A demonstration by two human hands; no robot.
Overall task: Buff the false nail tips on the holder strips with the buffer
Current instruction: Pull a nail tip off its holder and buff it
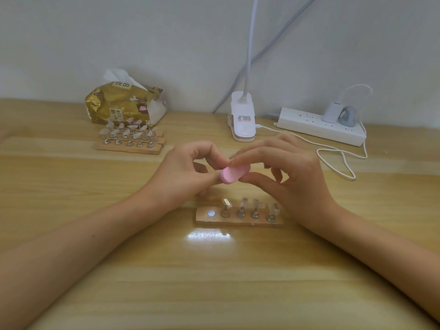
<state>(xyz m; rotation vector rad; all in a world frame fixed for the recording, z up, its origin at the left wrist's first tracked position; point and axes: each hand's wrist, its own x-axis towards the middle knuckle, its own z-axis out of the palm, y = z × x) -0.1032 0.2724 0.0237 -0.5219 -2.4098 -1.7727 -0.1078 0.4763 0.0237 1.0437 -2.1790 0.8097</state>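
My right hand (pixel 281 170) pinches a pink oval buffer (pixel 234 173) between index finger and thumb, above the table's middle. My left hand (pixel 188 172) curls its thumb and index finger together at the buffer's left end, on a small thing that the buffer hides. Just below the hands lies a wooden holder strip (pixel 238 219) with several clear nail tips (pixel 247 203) on metal pegs. Its leftmost spot (pixel 211 213) is bare and shows only a round metal disc. More holder strips (pixel 129 144) full of nail tips lie at the back left.
A gold tissue pack (pixel 123 103) stands behind the back strips. A white clip lamp (pixel 242 120) stands at the back centre, and a white power strip (pixel 321 126) with a trailing cable (pixel 342 160) lies at the back right. The wall runs along the table's far edge.
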